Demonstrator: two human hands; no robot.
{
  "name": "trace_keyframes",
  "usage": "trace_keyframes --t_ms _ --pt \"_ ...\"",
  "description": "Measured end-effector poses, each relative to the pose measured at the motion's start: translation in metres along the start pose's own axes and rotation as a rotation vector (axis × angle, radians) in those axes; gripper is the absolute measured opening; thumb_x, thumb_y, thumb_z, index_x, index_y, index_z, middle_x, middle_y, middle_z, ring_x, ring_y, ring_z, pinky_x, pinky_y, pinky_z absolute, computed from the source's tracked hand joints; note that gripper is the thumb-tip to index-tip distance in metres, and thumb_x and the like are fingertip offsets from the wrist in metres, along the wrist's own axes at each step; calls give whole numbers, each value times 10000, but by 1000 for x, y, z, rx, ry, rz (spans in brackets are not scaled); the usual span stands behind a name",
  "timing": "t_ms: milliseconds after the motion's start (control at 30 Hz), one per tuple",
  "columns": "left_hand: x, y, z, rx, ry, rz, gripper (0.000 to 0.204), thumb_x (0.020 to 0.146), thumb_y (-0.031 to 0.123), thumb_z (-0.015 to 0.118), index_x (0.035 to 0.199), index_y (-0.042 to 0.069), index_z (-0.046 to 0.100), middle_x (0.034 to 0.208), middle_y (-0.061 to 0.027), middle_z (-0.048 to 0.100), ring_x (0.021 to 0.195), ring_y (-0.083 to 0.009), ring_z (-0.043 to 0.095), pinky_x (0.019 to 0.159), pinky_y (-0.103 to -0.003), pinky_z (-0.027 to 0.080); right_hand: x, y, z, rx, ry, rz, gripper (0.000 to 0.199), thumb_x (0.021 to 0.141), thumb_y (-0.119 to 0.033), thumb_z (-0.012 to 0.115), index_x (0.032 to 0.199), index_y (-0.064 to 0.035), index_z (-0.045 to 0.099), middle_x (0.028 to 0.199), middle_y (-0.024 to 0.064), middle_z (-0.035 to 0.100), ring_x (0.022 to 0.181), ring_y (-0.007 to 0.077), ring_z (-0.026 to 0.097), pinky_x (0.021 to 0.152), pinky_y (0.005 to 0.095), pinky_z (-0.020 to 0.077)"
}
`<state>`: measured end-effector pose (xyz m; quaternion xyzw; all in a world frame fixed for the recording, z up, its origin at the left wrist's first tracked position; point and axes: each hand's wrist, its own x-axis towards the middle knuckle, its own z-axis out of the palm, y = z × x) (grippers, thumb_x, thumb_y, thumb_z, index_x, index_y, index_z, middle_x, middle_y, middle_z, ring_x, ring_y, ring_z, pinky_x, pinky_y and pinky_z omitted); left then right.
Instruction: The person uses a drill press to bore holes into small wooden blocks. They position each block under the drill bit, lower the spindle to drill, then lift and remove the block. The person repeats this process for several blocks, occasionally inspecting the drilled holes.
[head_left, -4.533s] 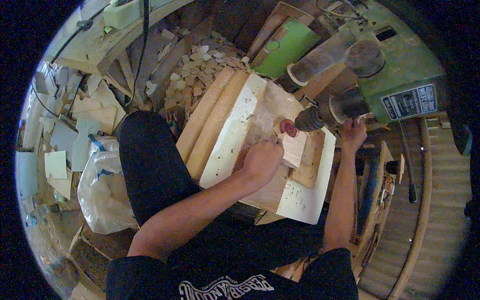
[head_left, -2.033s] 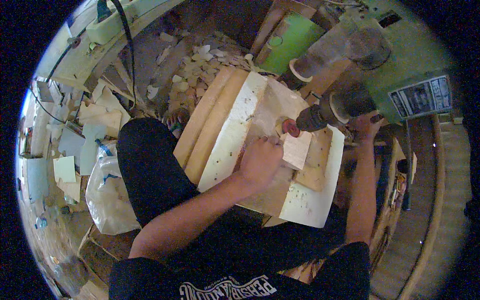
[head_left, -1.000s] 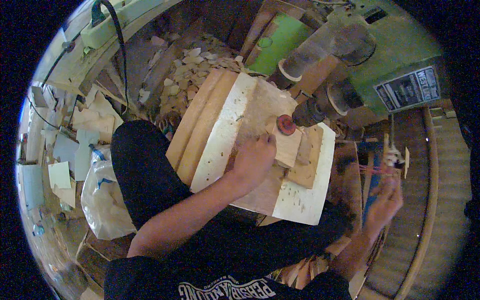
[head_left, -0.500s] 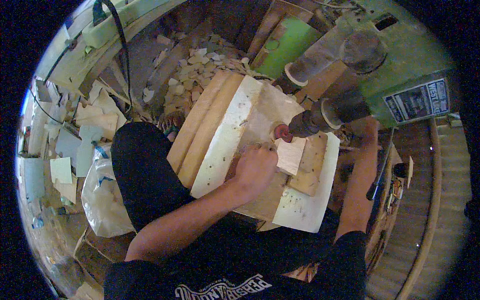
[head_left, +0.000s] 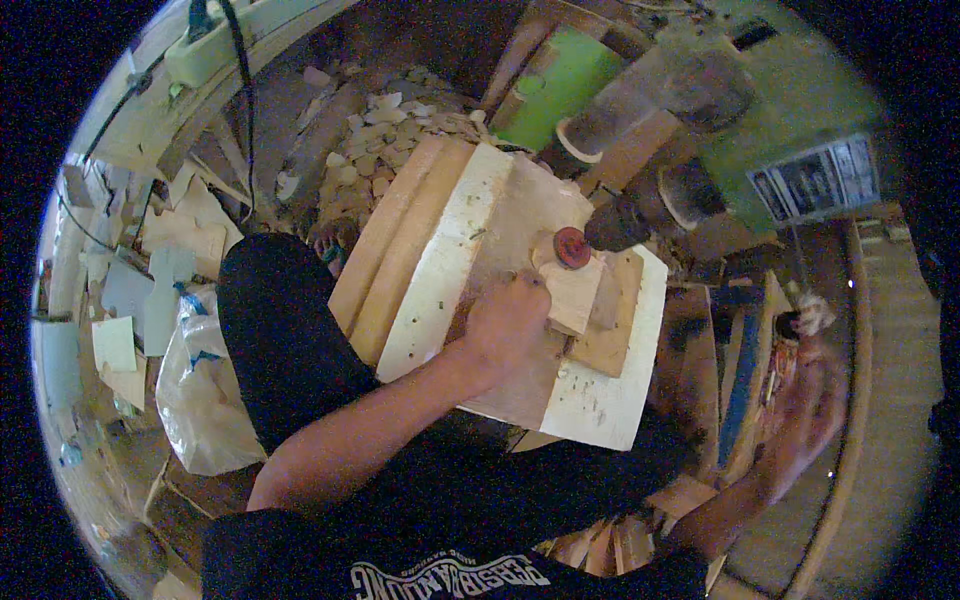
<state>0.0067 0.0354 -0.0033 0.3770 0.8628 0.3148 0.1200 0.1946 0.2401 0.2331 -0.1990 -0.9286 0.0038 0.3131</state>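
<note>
My left hand is curled into a fist on the wooden board, beside a small pale wood block. What its fingers hold, if anything, is hidden. A red round piece sits at the far end of the block, close to the dark drill press chuck. A flat wood strip lies right of the block. Out to the right, my right hand is smeared by motion over a side shelf, near a whitish wispy bundle; its grip is unclear.
The tilted board with white strips spans my lap. Behind it rises the green drill press. Wood offcuts are heaped beyond. A clear plastic bag and a black cable are at left, a rail at right.
My right hand has swung from beside the drill press out and down to the right shelf. The black-gripped lever no longer shows where it was. My left hand stays by the block.
</note>
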Motion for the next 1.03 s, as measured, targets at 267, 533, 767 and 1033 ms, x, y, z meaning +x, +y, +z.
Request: trace_keyframes --t_ms 267,533,767,1033 --pt "22 -35 -25 -39 -44 62 157 790 53 631 924 7 699 972 -221 664 940 -408 661 826 -491 544 143 14 -16 229 464 111 297 978 -197 570 1202 -15 637 1097 150 683 911 249 642 806 341 504" --pt "53 -37 -25 46 81 8 128 815 156 686 923 107 736 1017 -135 637 1042 -341 600 978 -491 438 171 -15 -1 520 428 49 207 872 -64 588 959 117 639 847 150 667 706 198 591 611 356 532" --pt "64 -42 -30 -262 -13 -125 175 785 203 743 909 79 730 1057 -135 645 1046 -326 604 950 -448 455 209 49 -6 291 242 -87 288 956 -190 561 1158 -2 644 1046 107 696 881 183 627 768 328 497" --pt "70 -66 -25 -171 649 -155 297 812 233 743 993 6 680 1007 -199 648 937 -365 638 834 -456 500 222 103 -1 151 333 -215 250 956 -189 564 1135 -32 641 906 40 688 773 156 606 700 323 489"
